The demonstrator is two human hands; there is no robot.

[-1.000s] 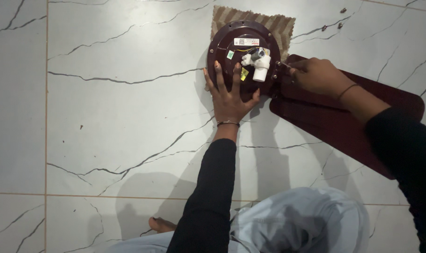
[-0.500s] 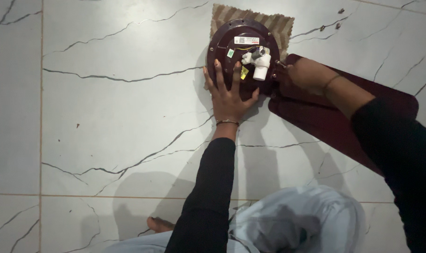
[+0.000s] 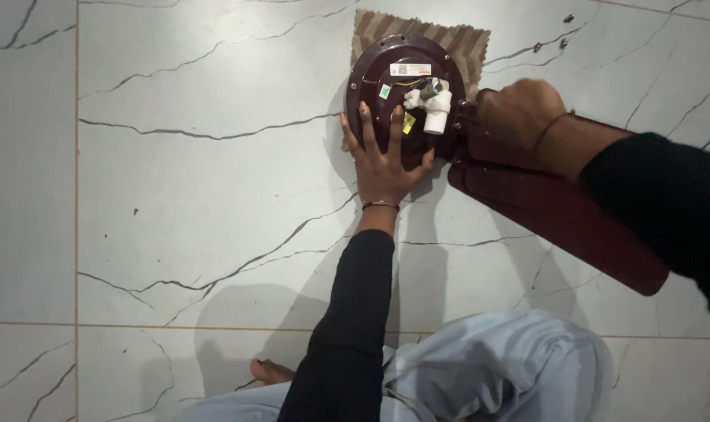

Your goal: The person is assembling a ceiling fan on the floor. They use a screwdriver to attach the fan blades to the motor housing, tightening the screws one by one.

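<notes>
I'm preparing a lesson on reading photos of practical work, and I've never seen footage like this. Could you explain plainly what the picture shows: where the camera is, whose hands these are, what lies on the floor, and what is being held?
There is one view, from a camera worn on the person's head, looking down. The person sits on a white marble-patterned tiled floor. Both hands are bare, with black sleeves. The left hand lies flat on a round maroon ceiling fan motor, which rests on a piece of brown cardboard. White and yellow fittings sit at its centre. The right hand is closed where a maroon fan blade meets the motor; what it grips is hidden. Small screws lie on the floor nearby.
</notes>
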